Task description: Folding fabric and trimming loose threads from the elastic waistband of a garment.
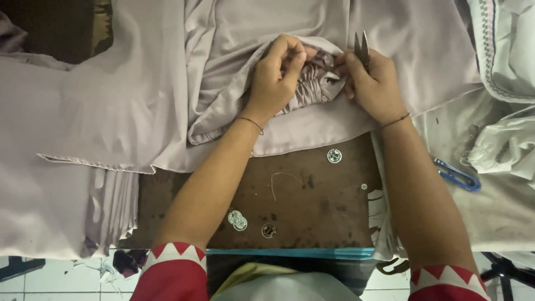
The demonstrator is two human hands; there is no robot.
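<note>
Pale lilac fabric [139, 95] is spread over a brown table [312, 206]. A gathered, ruffled part of the fabric [312, 83] is bunched between my hands. My left hand [276, 75] pinches the gathers from above, its fingers closed on the cloth. Close beside it, my right hand [373, 81] holds small metal thread snips [361, 49] with the blades pointing up, and its fingertips touch the gathered fabric. Both wrists wear a thin dark band.
Several round stickers [334, 155] and a loose thread [284, 179] lie on the bare table. A blue clip-like tool [458, 175] rests on whitish cloth [501, 145] at the right. Pleated lilac fabric [111, 206] hangs off the left edge. Tiled floor shows below.
</note>
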